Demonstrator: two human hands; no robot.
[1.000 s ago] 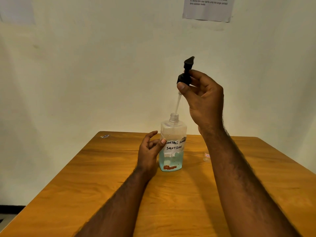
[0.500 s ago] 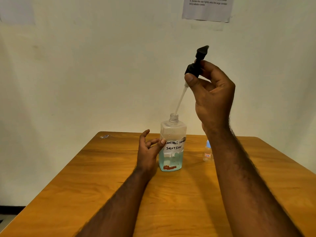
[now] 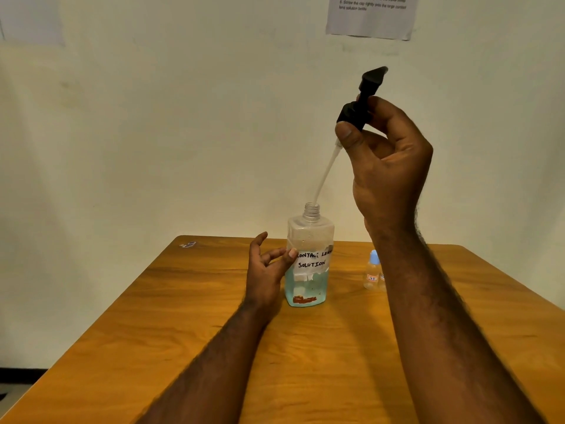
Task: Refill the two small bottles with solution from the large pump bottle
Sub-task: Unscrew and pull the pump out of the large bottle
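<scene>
Right now the large bottle (image 3: 308, 264) stands upright near the desk's (image 3: 183, 316) far edge, about midway along it. Its neck is open and pale blue solution fills roughly its lower third. Its pump head (image 3: 362, 102) is off and held high to the right of the neck, tilted. The dip tube (image 3: 325, 172) slants down to the mouth, and I cannot tell whether its tip is just inside or just above.

The right hand (image 3: 388, 166) pinches the pump head's black collar between thumb and curled fingers. The left hand (image 3: 266, 270) lies loose and mostly open beside the bottle, with only its thumb tip touching the label.

A small bottle (image 3: 372, 272) with a blue cap stands near the large one, to its right. A second small bottle (image 3: 382, 278) just beside it is mostly hidden by the right forearm. A scrap (image 3: 188, 244) lies at the far left corner, and a paper sheet (image 3: 371, 16) hangs on the wall above.

The step in hand looks like opening the large bottle. Next, I judge, the tube must clear the neck without dripping, the pump must be set down, and the small bottles must be uncapped, since at least one cap is on.
</scene>
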